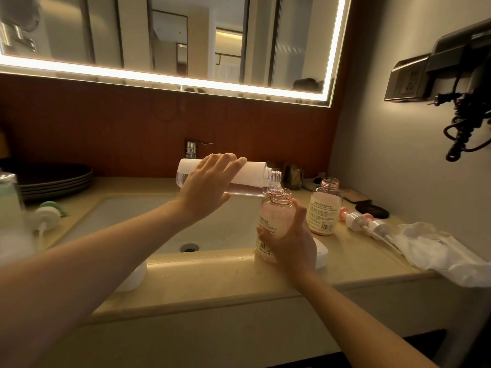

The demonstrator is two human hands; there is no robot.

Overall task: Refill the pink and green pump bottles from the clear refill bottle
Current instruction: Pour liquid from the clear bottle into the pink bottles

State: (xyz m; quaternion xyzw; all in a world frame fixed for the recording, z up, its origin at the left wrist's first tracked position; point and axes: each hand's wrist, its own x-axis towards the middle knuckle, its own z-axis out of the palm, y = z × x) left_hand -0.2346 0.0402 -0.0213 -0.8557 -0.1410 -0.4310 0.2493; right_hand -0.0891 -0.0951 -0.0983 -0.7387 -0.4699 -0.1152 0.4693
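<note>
Beige stone forms the table (212, 274), with a sunken sink (132, 216) under a lit mirror (186, 35) and a chrome faucet (191, 150) against the red-brown back wall.

One clear refill bottle (255, 175) is in play, along with two pink bottles, both uncapped. The left hand (207, 187) holds the refill bottle in the air above the sink's right side. Its grip has the fingers laid across the top of the body, and the thumb is hidden. The bottle's long axis lies almost level, base to the left and open neck to the right. The neck dips to the open mouth of the nearer pink bottle (276, 216), and clear liquid lies along the lower side.

That pink bottle stands upright on the table at the sink's front right corner. The right hand (292, 243) has its grip curled round the lower half. The second pink bottle (324, 208) stands upright just behind and to the right, apart from both hands.

Two pink pump heads (357, 218) (378, 228) lie on their sides further right, beside a crumpled white plastic bag (438, 251). One green pump head (49, 214) lies left of the sink, near a blurred pale green bottle (9, 205) and a stack of dark plates (55, 179). Two white dishes sit at the front edge, one (321, 252) just beside the right hand and one (135, 277) partly hidden by the left forearm. A hair dryer (465, 75) hangs on the right wall.
</note>
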